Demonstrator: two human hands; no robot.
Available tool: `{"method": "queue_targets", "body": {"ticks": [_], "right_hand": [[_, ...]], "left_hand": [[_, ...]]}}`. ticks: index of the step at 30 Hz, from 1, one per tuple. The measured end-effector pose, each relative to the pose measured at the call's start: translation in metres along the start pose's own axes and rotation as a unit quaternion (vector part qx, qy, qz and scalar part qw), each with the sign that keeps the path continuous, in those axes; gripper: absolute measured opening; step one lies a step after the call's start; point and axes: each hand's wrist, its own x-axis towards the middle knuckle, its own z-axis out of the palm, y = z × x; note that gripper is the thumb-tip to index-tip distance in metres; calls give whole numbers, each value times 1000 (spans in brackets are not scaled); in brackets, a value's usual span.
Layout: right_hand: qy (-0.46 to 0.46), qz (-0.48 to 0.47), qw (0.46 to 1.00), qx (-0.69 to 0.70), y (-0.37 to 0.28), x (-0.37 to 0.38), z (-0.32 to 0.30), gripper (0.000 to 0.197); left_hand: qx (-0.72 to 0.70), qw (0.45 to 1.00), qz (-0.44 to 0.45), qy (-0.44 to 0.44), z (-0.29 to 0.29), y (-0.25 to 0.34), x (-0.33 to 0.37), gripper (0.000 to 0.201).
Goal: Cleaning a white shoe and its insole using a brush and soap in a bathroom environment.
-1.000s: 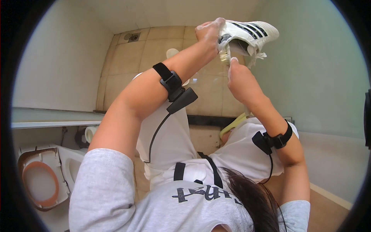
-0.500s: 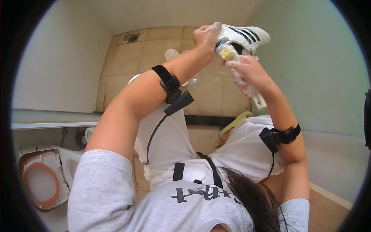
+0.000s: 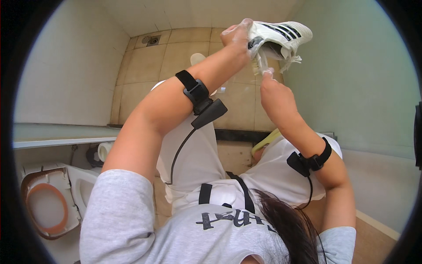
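A white sneaker [image 3: 285, 34] with black stripes hangs in the air at the top, its toe to the right and its laces dangling loose. My left hand [image 3: 237, 36], wet with suds, is closed round the heel end. A pale scrub brush [image 3: 263, 61] is at the heel beside the shoe's opening, its bristles turned to the left. My right hand [image 3: 276, 90] grips the brush by its handle, most of which the hand hides. Foam shows on the right thumb.
Below lies a tiled floor [image 3: 184, 55] with a drain [image 3: 153, 41] at the far left. A toilet [image 3: 83, 185] with a raised seat stands at the lower left. A pale green wall panel [image 3: 365, 88] rises on the right. A yellow-green slipper [image 3: 265, 141] is by my right leg.
The brush has turned from bristles facing up to bristles facing left, at the heel. My right wrist has rotated and the sneaker has shifted slightly up and right.
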Motion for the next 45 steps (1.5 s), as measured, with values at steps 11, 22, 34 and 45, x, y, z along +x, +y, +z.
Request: {"method": "queue_targets", "body": {"ticks": [11,22,34,45], "right_hand": [[-124,-14,889,441,37,31,-39,28],[23,-29,996,82,5,17,-12,26],[-129,29,956,262,24,40,-55,18],[36,-121,991,-46,39,25,-16,22]], "left_hand": [[50,998,22,-33,-6,1,12,18],[-23,1000,-15,-12,5,7,12,18],[76,990,-41,-116,-2,2,-4,23],[60,986,-87,-130,-8,-1,5,31]]}}
